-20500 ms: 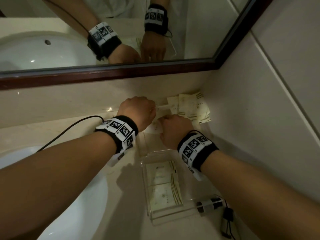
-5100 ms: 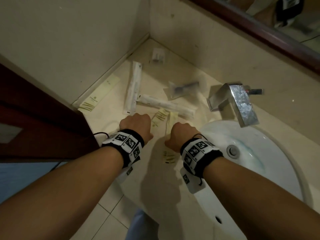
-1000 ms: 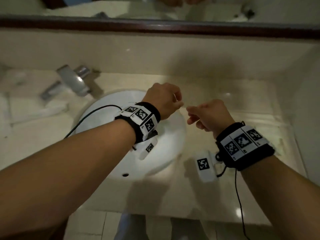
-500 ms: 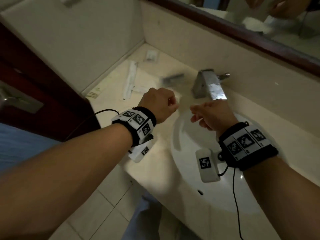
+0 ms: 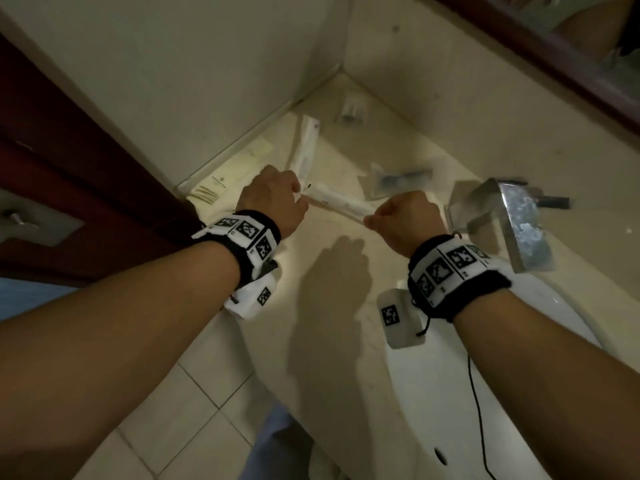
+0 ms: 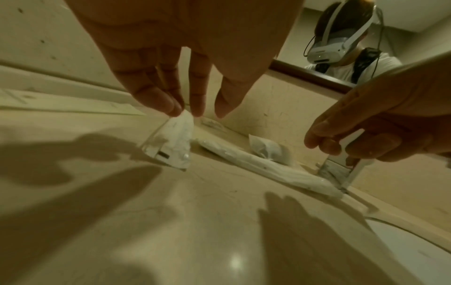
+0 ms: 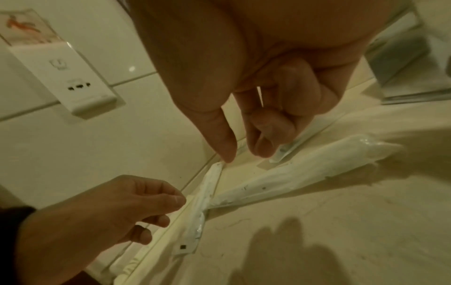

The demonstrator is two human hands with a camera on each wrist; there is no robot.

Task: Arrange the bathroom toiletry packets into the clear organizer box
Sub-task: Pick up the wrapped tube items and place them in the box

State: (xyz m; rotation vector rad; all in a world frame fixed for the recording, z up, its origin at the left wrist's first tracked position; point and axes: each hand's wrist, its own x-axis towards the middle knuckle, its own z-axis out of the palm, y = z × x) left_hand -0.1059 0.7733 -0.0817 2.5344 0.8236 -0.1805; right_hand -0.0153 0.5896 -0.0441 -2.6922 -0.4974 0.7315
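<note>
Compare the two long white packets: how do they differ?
The wall-side packet has its near end pinched and lifted by fingers of the left hand; the faucet-side packet lies flat, unheld. The wall-side packet runs along the wall; the faucet-side packet toward the faucet. Both are long, white, sealed.

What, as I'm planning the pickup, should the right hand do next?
Probably lower the right hand and pinch the long packet lying below it: it is curled but empty, while the left hand pinches a second packet.

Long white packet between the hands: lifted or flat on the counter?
Flat: the long white packet lies on the counter; the right hand hovers above its end.
</note>
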